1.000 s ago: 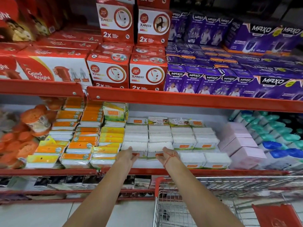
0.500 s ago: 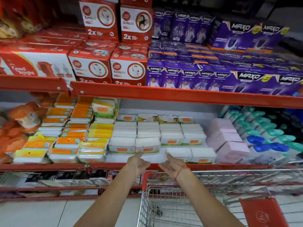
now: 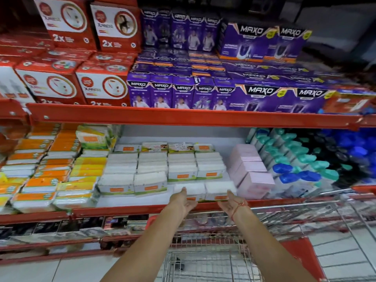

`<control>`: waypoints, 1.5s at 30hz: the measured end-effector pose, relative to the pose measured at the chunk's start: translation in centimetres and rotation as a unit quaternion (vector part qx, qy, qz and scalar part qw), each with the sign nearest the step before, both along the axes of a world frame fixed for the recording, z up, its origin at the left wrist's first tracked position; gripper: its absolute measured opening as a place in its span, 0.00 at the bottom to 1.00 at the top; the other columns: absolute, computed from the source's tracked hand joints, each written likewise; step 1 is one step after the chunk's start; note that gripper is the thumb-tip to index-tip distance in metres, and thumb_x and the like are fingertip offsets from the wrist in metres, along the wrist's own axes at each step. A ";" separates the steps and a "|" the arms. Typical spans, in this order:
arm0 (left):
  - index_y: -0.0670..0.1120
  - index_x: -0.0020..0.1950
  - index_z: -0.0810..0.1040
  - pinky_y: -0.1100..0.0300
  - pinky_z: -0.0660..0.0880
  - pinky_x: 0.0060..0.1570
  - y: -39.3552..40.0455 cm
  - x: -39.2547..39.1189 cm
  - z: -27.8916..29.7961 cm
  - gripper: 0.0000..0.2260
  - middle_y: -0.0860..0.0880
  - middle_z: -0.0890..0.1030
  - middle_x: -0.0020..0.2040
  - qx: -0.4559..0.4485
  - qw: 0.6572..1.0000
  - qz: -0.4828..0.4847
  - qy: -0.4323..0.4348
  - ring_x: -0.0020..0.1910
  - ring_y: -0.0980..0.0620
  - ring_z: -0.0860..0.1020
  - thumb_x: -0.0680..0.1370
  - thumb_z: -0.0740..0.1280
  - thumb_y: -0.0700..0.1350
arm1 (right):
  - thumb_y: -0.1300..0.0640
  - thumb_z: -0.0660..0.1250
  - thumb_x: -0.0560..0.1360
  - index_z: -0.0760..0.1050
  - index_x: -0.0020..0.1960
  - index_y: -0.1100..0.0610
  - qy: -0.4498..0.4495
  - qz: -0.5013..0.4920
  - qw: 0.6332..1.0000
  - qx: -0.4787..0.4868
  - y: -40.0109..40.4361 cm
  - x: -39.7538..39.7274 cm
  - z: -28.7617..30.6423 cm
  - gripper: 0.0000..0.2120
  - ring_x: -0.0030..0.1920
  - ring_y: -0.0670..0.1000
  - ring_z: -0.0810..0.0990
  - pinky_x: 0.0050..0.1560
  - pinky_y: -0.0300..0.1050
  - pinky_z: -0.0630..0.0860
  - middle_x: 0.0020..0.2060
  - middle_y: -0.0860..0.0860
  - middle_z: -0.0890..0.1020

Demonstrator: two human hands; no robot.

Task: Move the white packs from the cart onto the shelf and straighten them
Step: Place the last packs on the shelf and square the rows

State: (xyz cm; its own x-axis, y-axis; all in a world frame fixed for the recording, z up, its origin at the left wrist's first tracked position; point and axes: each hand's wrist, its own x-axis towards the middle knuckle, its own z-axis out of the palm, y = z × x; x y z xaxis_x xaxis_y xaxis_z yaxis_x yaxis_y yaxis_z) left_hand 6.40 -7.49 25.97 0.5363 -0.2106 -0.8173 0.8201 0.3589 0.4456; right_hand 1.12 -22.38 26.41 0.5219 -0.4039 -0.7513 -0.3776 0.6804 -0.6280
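Left hand [image 3: 184, 200] reaches forward over the shelf edge [image 3: 122, 209], palm turned inward, fingers extended and spread loosely, fingertips at the left end of the front white packs [image 3: 204, 190]. Right hand [image 3: 232, 203] mirrors it, palm inward, fingers open, tips at the right end of the same pair; a red thread is tied around this wrist. Neither hand closes around anything; the two front packs sit between the palms at the shelf's front lip, side by side, orange labels facing out. Contact of the fingertips with the packs is probable but motion blur prevents confirmation. Behind them, more white packs [image 3: 166, 167] stand in rows of four running back to the rear wall, the two on the left [image 3: 133, 184] set further forward than the two on the right. Orange and yellow packs [image 3: 50, 176] fill the shelf to the left; pink boxes [image 3: 251, 169] stand just beside the white packs on the right, with teal- and blue-capped bottles [image 3: 295, 165] beyond. On the upper shelf, red boxes [image 3: 81, 84] sit left, purple boxes [image 3: 203, 92] right. Wire cart [image 3: 213, 261] stands directly below the forearms, against the shelving; its visible basket section shows no white packs.
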 end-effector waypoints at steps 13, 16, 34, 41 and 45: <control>0.36 0.74 0.57 0.45 0.68 0.67 0.1 4.6 -0.5 0.22 0.32 0.59 0.73 0.014 0.999 0.029 0.009 0.68 0.33 0.67 0.82 0.57 0.41 | 0.62 0.57 0.82 0.70 0.59 0.69 -0.028 -0.012 1.000 0.002 -0.4 4.9 -0.7 0.11 0.56 0.66 0.77 0.52 0.49 0.81 0.53 0.67 0.79; 0.34 0.73 0.58 0.47 0.71 0.65 0.0 5.1 -0.7 0.22 0.31 0.62 0.72 0.024 1.000 0.002 0.005 0.66 0.33 0.70 0.82 0.57 0.42 | 0.62 0.57 0.82 0.69 0.39 0.64 -0.024 -0.032 0.999 -0.002 -0.4 5.7 -1.5 0.13 0.34 0.54 0.74 0.18 0.38 0.77 0.31 0.59 0.76; 0.43 0.68 0.71 0.50 0.69 0.64 19.5 7.7 0.6 0.24 0.43 0.78 0.64 0.587 0.460 -0.263 -0.612 0.63 0.46 0.75 0.80 0.53 0.58 | 0.38 0.53 0.78 0.49 0.76 0.58 -0.176 0.439 0.539 -0.697 13.7 9.3 1.0 0.35 0.77 0.54 0.47 0.77 0.56 0.48 0.77 0.54 0.53; 0.40 0.76 0.49 0.45 0.44 0.72 23.1 12.1 -1.3 0.48 0.43 0.50 0.78 0.614 0.265 -0.469 -0.577 0.77 0.47 0.47 0.71 0.47 0.76 | 0.20 0.37 0.60 0.38 0.77 0.60 -0.122 0.588 0.335 -0.726 15.7 13.9 -1.9 0.58 0.76 0.54 0.34 0.77 0.56 0.42 0.77 0.57 0.39; 0.39 0.76 0.46 0.46 0.43 0.72 23.1 13.3 -2.1 0.51 0.42 0.44 0.78 0.607 0.264 -0.493 -0.565 0.76 0.43 0.43 0.69 0.46 0.77 | 0.21 0.37 0.62 0.37 0.77 0.60 -0.102 0.594 0.320 -0.731 15.4 14.4 -2.8 0.57 0.76 0.54 0.34 0.77 0.55 0.44 0.76 0.57 0.38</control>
